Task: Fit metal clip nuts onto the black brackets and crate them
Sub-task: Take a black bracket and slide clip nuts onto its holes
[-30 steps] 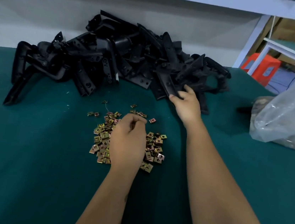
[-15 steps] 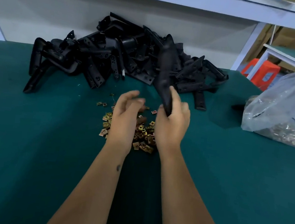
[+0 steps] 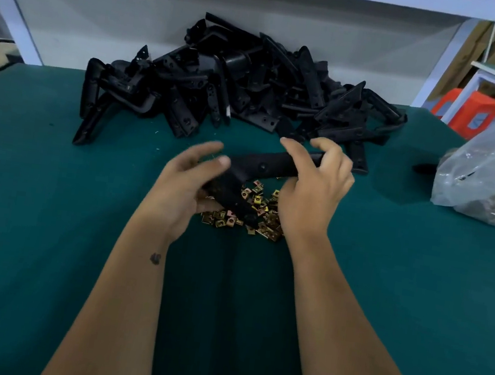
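Observation:
A bent black bracket hangs over a small heap of brass-coloured clip nuts on the green table. My right hand grips its upper arm, fingers curled over the top. My left hand holds its lower arm from the left, thumb on top. Whether my left fingers also pinch a clip nut is hidden by the hand. A big pile of black brackets lies behind, against the back wall.
A clear plastic bag holding metal parts lies at the right edge of the green table. White frame posts rise at the back left and right. An orange stool stands beyond the table.
My right hand pulled one bracket out of the pile and swung it down over the clip nuts. My left hand left the nuts and took hold of the bracket's lower arm.

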`<act>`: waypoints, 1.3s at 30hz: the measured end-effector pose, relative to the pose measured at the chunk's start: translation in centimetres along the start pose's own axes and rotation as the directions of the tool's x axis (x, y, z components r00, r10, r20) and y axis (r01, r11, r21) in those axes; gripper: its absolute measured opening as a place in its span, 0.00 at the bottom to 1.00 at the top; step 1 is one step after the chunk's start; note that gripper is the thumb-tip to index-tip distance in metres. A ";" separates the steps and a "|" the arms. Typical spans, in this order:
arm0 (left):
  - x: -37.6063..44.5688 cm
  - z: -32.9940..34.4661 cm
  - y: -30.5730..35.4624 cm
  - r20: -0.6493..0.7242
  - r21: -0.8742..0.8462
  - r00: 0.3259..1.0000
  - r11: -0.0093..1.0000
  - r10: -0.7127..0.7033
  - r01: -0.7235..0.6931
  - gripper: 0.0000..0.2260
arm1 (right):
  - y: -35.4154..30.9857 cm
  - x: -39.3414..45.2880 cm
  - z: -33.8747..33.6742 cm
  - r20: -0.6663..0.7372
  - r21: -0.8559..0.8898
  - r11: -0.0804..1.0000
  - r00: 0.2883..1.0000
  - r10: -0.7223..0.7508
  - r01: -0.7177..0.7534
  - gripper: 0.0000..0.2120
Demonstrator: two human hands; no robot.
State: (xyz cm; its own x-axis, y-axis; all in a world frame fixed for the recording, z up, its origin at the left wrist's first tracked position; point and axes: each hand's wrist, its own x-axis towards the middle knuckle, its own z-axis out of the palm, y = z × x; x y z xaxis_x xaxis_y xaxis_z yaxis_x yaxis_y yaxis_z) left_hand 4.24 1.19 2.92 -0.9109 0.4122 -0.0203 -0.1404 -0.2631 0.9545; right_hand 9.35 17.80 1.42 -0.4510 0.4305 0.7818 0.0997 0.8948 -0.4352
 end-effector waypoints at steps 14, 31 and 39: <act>1.6 -0.3 -1.1 -0.160 -0.653 0.980 0.758 -0.116 -0.016 0.10 | 2.7 1.0 1.1 0.542 -0.048 0.933 0.775 0.325 -0.357 0.20; 1.5 2.6 -2.0 -0.078 -0.613 0.991 0.789 -0.113 0.042 0.09 | 1.0 0.8 1.6 0.385 0.265 0.872 0.875 0.295 -0.411 0.09; 1.4 3.9 -2.4 -0.041 -0.611 0.991 0.788 -0.129 0.077 0.06 | -0.7 0.9 1.2 0.551 0.667 0.278 0.709 0.440 -0.692 0.07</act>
State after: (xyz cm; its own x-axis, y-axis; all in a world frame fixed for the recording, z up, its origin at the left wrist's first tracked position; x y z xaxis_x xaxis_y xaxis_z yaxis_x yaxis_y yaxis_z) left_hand 4.82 5.81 1.75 -0.9002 0.4069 -0.1551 -0.4181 -0.7081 0.5691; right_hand 7.82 17.43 1.90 -0.7648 0.6338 0.1162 -0.2516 -0.1277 -0.9594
